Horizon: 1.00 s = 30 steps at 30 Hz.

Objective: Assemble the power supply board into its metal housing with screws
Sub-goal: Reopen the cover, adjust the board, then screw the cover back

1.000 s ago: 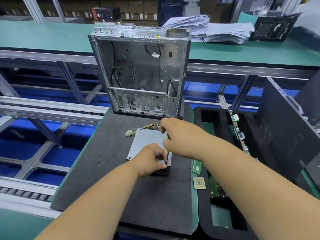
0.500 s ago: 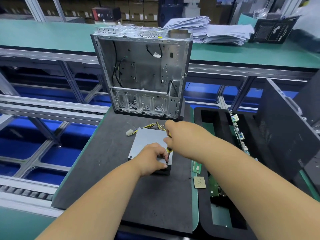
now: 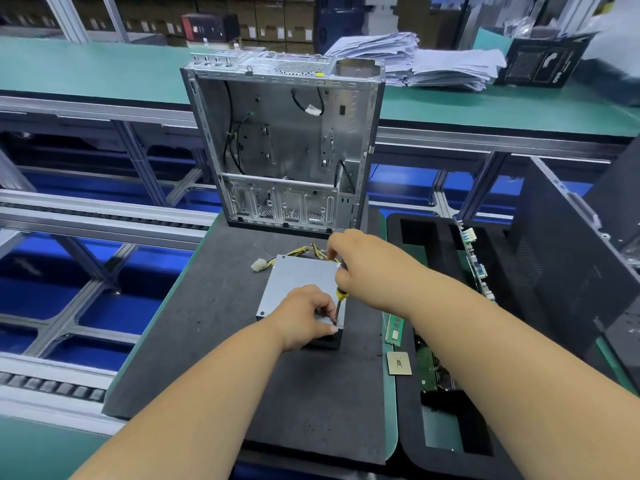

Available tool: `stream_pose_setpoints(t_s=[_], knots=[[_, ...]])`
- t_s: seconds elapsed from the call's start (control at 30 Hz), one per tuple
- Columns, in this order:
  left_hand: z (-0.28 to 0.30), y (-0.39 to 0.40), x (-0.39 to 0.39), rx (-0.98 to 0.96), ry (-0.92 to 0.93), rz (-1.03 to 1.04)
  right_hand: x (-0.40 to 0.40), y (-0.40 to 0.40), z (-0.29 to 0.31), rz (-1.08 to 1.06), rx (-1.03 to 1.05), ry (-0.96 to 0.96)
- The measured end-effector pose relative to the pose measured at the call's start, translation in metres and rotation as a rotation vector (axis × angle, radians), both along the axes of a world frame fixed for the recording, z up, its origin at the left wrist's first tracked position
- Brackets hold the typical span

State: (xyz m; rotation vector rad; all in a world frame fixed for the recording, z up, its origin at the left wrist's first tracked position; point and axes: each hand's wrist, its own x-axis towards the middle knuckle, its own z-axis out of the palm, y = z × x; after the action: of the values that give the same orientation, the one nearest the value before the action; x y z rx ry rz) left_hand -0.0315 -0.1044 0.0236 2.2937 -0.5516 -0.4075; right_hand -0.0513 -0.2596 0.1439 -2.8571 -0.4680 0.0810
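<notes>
On near right corner of power supply [image 3: 298, 285]: keep screwdriver [image 3: 338, 303] upright, right hand [image 3: 360, 261] gripping handle, left hand [image 3: 304, 315] pinching tip steady.

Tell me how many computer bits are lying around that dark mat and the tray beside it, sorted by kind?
Open metal computer cases: 1
Grey power supply boxes: 1
Screwdrivers: 1, gripped by the right hand
Green memory sticks: 1
Square processor chips: 1
Total: 5
The left hand steadies the box.
</notes>
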Motion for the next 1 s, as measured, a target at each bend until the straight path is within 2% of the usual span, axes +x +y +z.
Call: stream_pose_setpoints(t_s=[0.07,0.17,0.23,0.43,0.6,0.7,0.8,0.87,1.0], knots=[[0.000,0.000,0.000,-0.003,0.005,0.007,-0.001,0.001,-0.001,0.006,-0.074,-0.090],[0.000,0.000,-0.001,-0.011,0.008,0.010,-0.004,0.004,-0.008,-0.114,-0.261,-0.188],[0.000,0.000,-0.001,-0.014,0.010,0.002,-0.006,0.008,-0.014,-0.137,-0.217,-0.208],[0.000,-0.001,-0.001,-0.014,0.023,0.002,-0.010,0.010,-0.002,-0.042,0.034,-0.078],[0.001,-0.001,0.000,-0.001,0.005,0.011,-0.007,0.011,-0.011,-0.110,-0.236,-0.211],[0.001,-0.001,-0.001,0.010,0.013,-0.007,-0.007,0.011,-0.017,-0.141,-0.149,-0.204],[0.001,-0.001,-0.001,0.018,0.010,0.000,-0.004,0.005,-0.011,-0.077,-0.007,-0.099],[0.001,-0.001,0.000,0.031,0.002,-0.001,-0.003,0.002,-0.008,-0.054,-0.042,-0.109],[0.000,-0.001,0.000,0.041,0.008,-0.001,-0.005,0.001,-0.014,-0.154,-0.207,-0.192]])
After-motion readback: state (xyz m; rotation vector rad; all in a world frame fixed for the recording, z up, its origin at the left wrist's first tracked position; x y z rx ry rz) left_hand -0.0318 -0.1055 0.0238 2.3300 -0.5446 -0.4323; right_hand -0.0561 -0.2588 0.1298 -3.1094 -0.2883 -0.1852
